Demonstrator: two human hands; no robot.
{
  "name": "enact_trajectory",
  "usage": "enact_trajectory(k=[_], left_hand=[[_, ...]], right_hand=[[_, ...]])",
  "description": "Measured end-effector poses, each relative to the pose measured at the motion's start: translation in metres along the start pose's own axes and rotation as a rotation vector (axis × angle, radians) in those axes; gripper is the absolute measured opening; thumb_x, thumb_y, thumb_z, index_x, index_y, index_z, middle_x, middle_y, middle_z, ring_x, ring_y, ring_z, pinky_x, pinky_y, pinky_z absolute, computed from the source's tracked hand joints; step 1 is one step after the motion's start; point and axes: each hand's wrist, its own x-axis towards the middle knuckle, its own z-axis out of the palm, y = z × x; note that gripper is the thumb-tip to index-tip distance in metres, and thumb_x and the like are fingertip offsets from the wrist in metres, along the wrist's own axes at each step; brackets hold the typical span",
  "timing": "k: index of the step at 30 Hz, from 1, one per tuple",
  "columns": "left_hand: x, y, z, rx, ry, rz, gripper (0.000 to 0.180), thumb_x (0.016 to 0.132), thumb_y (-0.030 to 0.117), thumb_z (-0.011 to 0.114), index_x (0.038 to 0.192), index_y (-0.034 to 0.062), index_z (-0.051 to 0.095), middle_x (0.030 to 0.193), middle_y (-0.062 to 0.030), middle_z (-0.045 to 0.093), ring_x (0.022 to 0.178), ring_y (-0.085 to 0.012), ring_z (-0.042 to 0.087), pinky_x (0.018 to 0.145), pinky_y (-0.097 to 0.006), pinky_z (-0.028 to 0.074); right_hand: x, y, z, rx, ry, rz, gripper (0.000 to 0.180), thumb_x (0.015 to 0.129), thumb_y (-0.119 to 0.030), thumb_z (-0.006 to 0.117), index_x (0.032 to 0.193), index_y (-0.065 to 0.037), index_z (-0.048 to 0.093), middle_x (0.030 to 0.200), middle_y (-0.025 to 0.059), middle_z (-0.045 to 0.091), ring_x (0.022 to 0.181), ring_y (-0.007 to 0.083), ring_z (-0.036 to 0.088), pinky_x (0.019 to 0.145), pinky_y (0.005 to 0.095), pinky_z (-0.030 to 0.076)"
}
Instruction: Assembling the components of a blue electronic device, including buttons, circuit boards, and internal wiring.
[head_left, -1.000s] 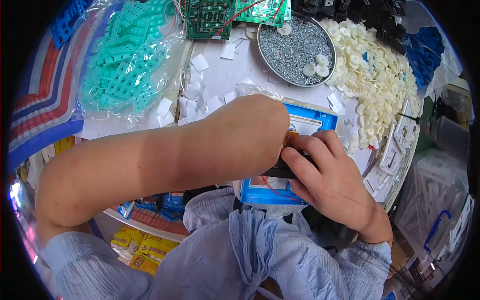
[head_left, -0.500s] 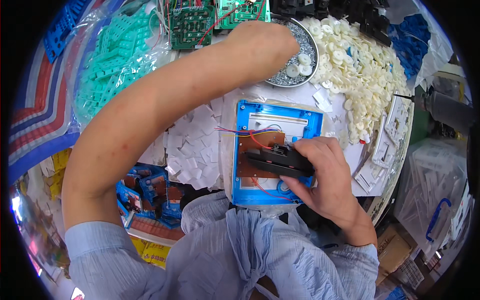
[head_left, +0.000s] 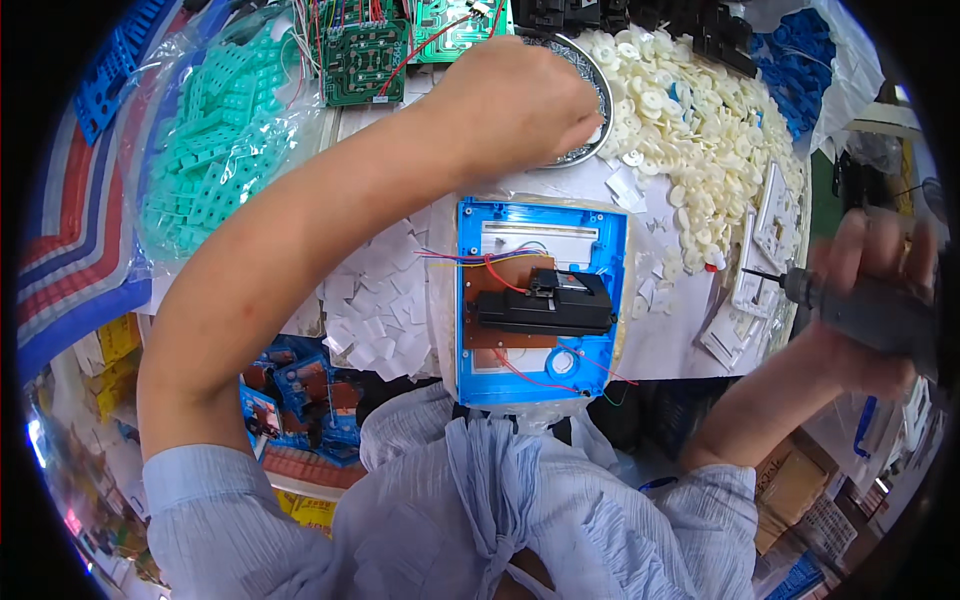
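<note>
A blue plastic housing (head_left: pixel 540 385) lies open in front of me, holding a brown circuit board (head_left: pixel 505 275), a black rectangular part (head_left: pixel 548 303) and red and coloured wires. My left hand (head_left: pixel 515 105) reaches far forward over a round metal dish (head_left: pixel 600 75) of small grey screws, fingers closed down into it; what they pinch is hidden. At the right rim, blurred, my right hand (head_left: pixel 870 300) grips a grey electric screwdriver (head_left: pixel 860 310) with its bit pointing left, away from the housing.
A heap of cream round plastic pieces (head_left: pixel 700 110) lies at the back right. Teal plastic parts in a clear bag (head_left: pixel 215 150) sit at back left, green circuit boards (head_left: pixel 365 55) behind. White paper scraps (head_left: pixel 375 300) cover the table left of the housing. White panels (head_left: pixel 755 270) lie right.
My left hand went from the housing up to the screw dish. My right hand left the black part and now holds the screwdriver at the right. The housing is uncovered.
</note>
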Motion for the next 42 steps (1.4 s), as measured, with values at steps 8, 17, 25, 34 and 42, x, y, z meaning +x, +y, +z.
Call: enact_trajectory(k=[8,17,25,34,42], left_hand=[[-0.079,0.084,-0.059,-0.276,0.131,-0.045,0.013,0.086,0.018,0.078,0.096,0.0139,0.070,0.092,0.0026,0.069,0.083,-0.0198,0.063,0.086,-0.046,0.037],[-0.117,0.124,-0.036,-0.518,0.226,-0.276,0.023,0.078,0.013,0.084,0.098,0.0169,0.073,0.092,0.0056,0.073,0.078,-0.0168,0.064,0.085,-0.043,0.033],[-0.120,0.123,-0.030,-0.401,0.301,-0.226,0.031,0.073,0.021,0.088,0.098,0.0183,0.070,0.095,0.0069,0.072,0.083,-0.0177,0.064,0.089,-0.046,0.033],[-0.140,0.106,-0.008,-0.221,0.240,-0.125,0.042,0.080,0.027,0.085,0.116,0.0176,0.066,0.114,-0.0011,0.066,0.098,-0.0226,0.065,0.105,-0.053,0.031],[-0.132,0.099,-0.014,-0.323,0.117,-0.150,0.048,0.078,0.020,0.083,0.123,0.0158,0.066,0.110,-0.0009,0.066,0.098,-0.0216,0.065,0.104,-0.052,0.033]], right_hand=[[0.018,0.033,0.105,0.243,0.229,0.071,0.048,0.091,-0.024,0.081,0.129,-0.017,0.052,0.069,-0.0078,0.062,0.058,0.0037,0.054,0.057,0.0227,0.043],[0.017,0.047,0.130,0.392,-0.047,-0.079,0.038,0.091,-0.020,0.084,0.112,-0.015,0.053,0.071,0.0015,0.070,0.056,0.0113,0.066,0.058,0.0264,0.057],[0.017,0.044,0.127,0.374,-0.143,-0.011,0.041,0.090,-0.022,0.085,0.114,-0.015,0.053,0.075,0.0022,0.071,0.061,0.0133,0.068,0.060,0.0288,0.058],[0.010,0.041,0.122,0.217,0.108,0.030,0.037,0.090,-0.031,0.086,0.111,-0.023,0.056,0.067,-0.0094,0.066,0.050,0.0019,0.056,0.062,0.0237,0.054],[0.010,0.044,0.124,0.174,0.135,0.052,0.038,0.090,-0.032,0.086,0.111,-0.023,0.056,0.067,-0.0095,0.066,0.050,0.0028,0.057,0.066,0.0256,0.055]])
